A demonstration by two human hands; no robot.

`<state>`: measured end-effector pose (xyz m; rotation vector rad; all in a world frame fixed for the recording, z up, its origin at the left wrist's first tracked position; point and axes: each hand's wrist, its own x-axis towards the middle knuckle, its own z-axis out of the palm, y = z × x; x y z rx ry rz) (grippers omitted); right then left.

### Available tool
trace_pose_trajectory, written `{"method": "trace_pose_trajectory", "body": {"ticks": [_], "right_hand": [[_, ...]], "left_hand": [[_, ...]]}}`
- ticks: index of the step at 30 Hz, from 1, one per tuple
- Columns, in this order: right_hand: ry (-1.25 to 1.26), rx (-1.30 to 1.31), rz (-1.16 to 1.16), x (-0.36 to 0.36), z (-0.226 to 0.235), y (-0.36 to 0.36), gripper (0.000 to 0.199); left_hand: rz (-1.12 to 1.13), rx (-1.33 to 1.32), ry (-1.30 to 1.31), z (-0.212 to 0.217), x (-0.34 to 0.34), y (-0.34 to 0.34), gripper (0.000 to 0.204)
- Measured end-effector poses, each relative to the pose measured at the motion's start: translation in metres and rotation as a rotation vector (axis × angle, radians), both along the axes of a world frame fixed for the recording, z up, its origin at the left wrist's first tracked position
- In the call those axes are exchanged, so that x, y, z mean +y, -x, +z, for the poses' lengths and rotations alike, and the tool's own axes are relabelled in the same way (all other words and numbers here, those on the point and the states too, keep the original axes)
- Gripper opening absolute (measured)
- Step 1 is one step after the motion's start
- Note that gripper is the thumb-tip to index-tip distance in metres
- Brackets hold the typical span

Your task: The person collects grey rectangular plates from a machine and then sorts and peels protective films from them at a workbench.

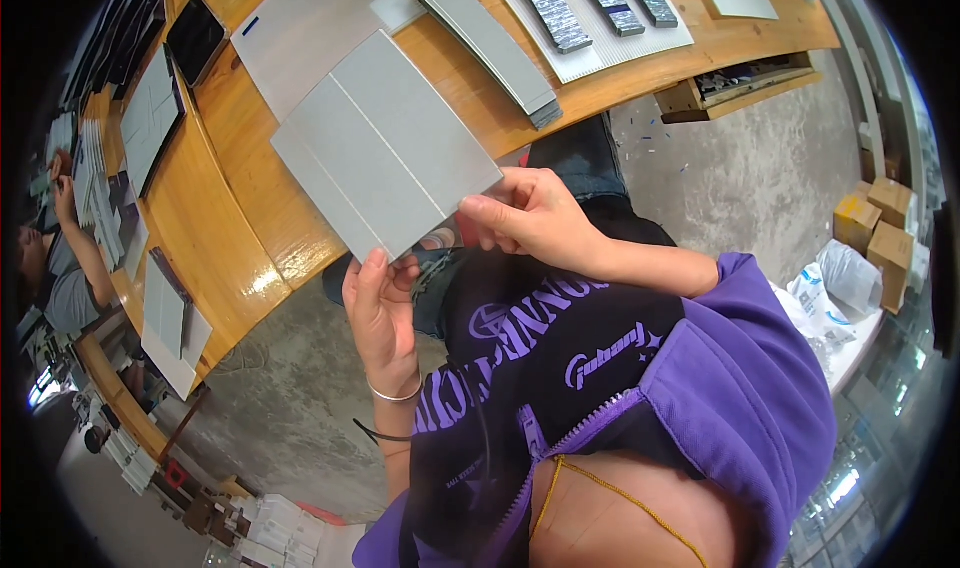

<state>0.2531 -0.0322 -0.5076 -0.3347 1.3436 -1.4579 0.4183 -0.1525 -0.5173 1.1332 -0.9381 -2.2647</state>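
A flat grey board [375,138] with two pale parallel lines across it is held up over the table's near edge. My left hand [380,303] pinches its lower corner, thumb on top and fingers beneath. At the right corner, my right hand [530,218] grips it the same way, with its thumb on the face. Behind the board lies a pale sheet [300,33] bearing a small dark blue strip. A long stack of narrow grey strips [490,43] rests just right of the board.
Bundles of silvery strips [555,13] lie on a white ribbed mat [645,48]. A phone [197,38] sits on the wooden table [225,193] at left. An open drawer [740,88] juts out at right. Another person [70,268] works at far left; cardboard boxes [888,248] stand at far right.
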Motion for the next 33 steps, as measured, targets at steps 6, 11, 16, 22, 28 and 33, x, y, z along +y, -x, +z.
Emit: {"method": "trace_pose_trajectory", "body": {"ticks": [6,11,16,22,28,33], "right_hand": [[0.035,-0.020,-0.029,-0.001,-0.006,-0.004,0.024],[0.041,-0.033,-0.020,-0.002,-0.008,-0.011,0.023],[0.036,-0.089,0.013,-0.005,-0.006,-0.015,0.021],[0.066,-0.060,0.092,-0.016,-0.011,-0.025,0.020],[0.155,-0.102,0.148,-0.036,-0.017,-0.045,0.022],[0.105,-0.094,0.199,-0.052,-0.016,-0.063,0.024]], "left_hand": [[-0.002,-0.032,0.047,-0.001,-0.002,-0.001,0.030],[-0.035,-0.039,0.060,0.001,-0.006,-0.006,0.032],[-0.042,-0.038,0.065,-0.001,-0.006,-0.018,0.031],[0.052,-0.033,0.054,-0.004,-0.007,-0.037,0.028],[0.190,-0.045,0.054,-0.003,-0.012,-0.064,0.030],[0.248,-0.039,0.073,-0.006,-0.019,-0.086,0.032]]}}
